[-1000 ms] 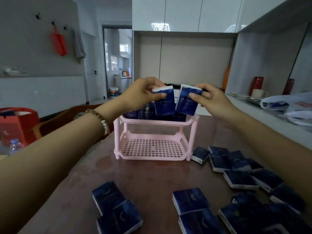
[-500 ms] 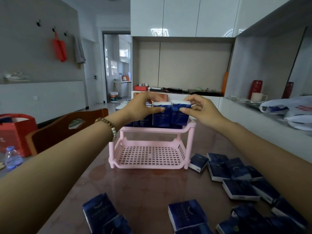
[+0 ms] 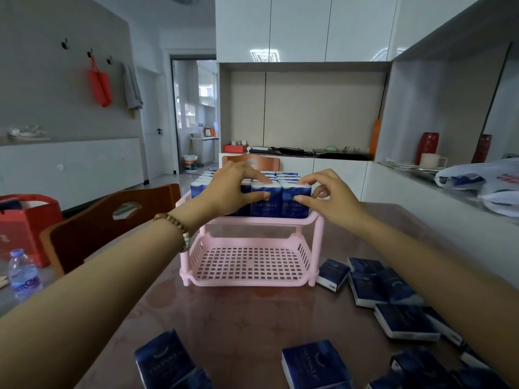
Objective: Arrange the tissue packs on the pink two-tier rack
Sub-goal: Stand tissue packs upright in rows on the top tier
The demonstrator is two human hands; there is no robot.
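The pink two-tier rack (image 3: 318, 237) stands mid-table. Its top tier holds several dark blue tissue packs standing upright in rows; its lower tier holds nothing. My left hand (image 3: 227, 189) pinches the top of one front-row tissue pack (image 3: 266, 204). Beside it, my right hand (image 3: 327, 196) pinches the neighbouring front-row pack (image 3: 296, 206). Both packs stand inside the top tier. Loose packs lie flat on the table: several to the right (image 3: 365, 287) and several at the near edge (image 3: 316, 363).
A brown table (image 3: 238, 313) carries everything. Wooden chairs stand at the left (image 3: 112, 217) and behind the rack. At far left are a water bottle (image 3: 22, 276) and a red bag (image 3: 25, 220). A counter with a plastic bag (image 3: 477, 181) runs along the right.
Both hands have lowered their packs from above the rack into the front row of the top tier. The view has tilted up, so the rack sits lower in frame.
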